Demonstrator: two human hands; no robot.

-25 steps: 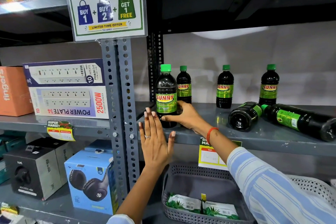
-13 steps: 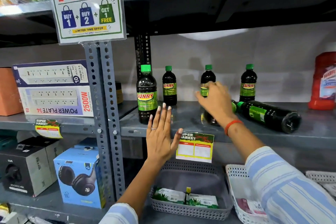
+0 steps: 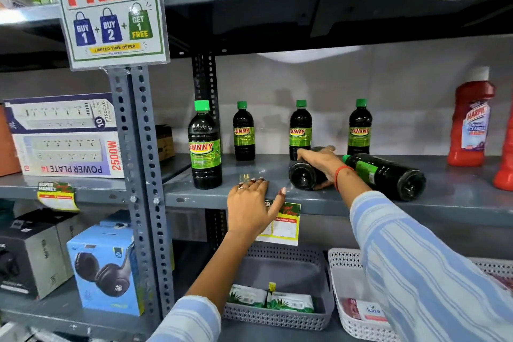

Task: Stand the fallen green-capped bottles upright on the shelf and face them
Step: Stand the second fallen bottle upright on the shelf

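Now the right hand [image 3: 319, 164] lies over a fallen bottle [image 3: 305, 176] on the shelf [image 3: 444, 203], fingers [image 3: 302, 154] curled round its body; how firm the grip is seems unclear. A second fallen bottle [image 3: 388, 176] lies just beside it, cap towards the wrist. Four bottles stand upright: one at the front left [image 3: 205, 147], three along the back. The left hand [image 3: 249, 203] rests flat on the shelf edge, fingers together, holding nothing.

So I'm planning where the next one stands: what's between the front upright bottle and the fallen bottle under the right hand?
In the head view, bare shelf between front upright bottle and fallen bottle.
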